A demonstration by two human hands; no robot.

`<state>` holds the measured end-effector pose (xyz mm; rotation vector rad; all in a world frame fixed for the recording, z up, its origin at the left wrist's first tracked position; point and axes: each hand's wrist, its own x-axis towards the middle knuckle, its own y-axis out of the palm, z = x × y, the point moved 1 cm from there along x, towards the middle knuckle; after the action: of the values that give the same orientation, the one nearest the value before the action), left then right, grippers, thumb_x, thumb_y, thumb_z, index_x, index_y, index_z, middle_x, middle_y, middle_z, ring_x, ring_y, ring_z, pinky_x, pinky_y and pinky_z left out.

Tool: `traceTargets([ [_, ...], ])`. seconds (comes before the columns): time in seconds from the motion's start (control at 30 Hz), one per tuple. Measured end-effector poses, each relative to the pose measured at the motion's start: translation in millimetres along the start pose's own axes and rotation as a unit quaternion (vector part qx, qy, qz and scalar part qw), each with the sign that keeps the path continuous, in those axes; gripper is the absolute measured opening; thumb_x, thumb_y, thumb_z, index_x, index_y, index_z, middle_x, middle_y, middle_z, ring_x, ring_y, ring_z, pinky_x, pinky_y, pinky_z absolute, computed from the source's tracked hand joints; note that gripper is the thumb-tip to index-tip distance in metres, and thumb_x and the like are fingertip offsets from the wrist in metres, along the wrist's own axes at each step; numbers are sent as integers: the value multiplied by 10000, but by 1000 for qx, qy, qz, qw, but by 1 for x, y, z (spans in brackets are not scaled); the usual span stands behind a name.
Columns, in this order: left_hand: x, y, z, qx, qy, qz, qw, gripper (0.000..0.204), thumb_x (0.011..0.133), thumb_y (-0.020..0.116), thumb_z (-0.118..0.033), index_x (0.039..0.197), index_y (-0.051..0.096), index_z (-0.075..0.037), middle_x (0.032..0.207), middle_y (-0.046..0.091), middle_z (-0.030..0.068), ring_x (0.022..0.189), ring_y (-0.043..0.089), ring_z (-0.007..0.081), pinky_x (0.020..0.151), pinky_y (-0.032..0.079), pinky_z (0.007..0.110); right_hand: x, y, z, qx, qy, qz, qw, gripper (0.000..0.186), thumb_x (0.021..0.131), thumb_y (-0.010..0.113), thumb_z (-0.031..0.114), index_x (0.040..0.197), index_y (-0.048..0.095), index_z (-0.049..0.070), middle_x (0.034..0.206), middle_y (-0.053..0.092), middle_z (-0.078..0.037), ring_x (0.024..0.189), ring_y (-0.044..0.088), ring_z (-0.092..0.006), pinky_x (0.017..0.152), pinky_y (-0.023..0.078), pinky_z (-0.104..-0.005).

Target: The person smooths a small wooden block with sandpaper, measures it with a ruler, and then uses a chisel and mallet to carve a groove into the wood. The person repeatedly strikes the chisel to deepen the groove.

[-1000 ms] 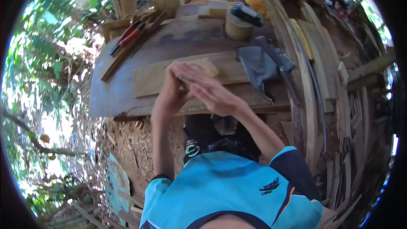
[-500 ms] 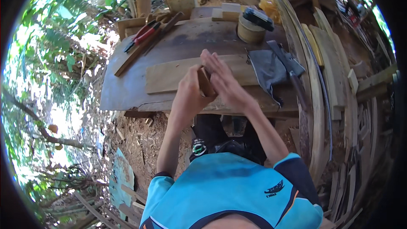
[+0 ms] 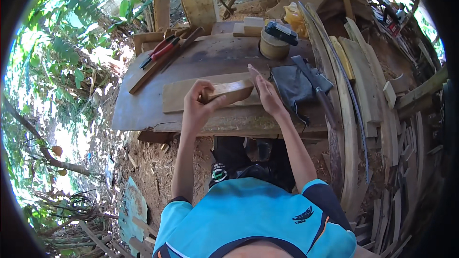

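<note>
My left hand grips a small wooden block by its left end, above the workbench. The block is tilted, with a pale, smooth face turned upward. Beside its right end, my right hand is held on edge with fingers straight and together. Whether that palm touches the block I cannot tell. Below both hands lies a flat wooden board on the bench. Just right of my right hand is a dark grey cloth, with a dark-handled tool with a metal head lying across it.
Red-handled pliers rest by a wooden strip at the bench's left. A round container carries a dark device. Behind it sits a yellow plastic bag. Long planks and a thin metal strip line the right side.
The block has turned from steeply upright to lying more level, its right end pointing right. My right hand has moved right, away from my left hand. The view has shifted slightly.
</note>
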<state>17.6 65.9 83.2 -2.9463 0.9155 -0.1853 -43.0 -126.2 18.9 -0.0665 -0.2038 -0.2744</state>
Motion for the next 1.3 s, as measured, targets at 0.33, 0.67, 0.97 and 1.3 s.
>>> traceTargets([
  [0.33,-21,23,-6,272,140,-47,951,382,594,765,-106,831,485,-2,754,569,146,701,572,322,623,450,370,-43,38,33,-250,-146,-11,957,470,916,371,231,1311,326,-18,1367,323,-170,1271,303,-278,1038,216,-332],
  [0.67,-6,26,1,296,294,-14,909,470,580,761,-111,979,525,-29,907,503,133,868,512,296,714,451,367,-28,-2,9,-341,-91,-37,935,448,888,466,291,1241,446,17,1317,382,-190,1231,353,-319,1014,259,-374],
  [0.97,-4,26,19,260,252,-10,932,787,600,739,-73,1269,326,-87,1164,351,212,1103,401,357,914,374,413,-17,18,15,-99,14,14,995,370,911,415,207,1225,463,18,1276,443,-171,1215,385,-316,1022,254,-355],
  [1.3,1,31,16,203,135,9,970,953,621,694,8,1332,60,-21,1286,264,247,1202,327,364,987,302,391,-23,28,34,49,104,15,993,379,932,356,168,1267,408,0,1311,419,-123,1247,336,-201,1034,234,-317],
])
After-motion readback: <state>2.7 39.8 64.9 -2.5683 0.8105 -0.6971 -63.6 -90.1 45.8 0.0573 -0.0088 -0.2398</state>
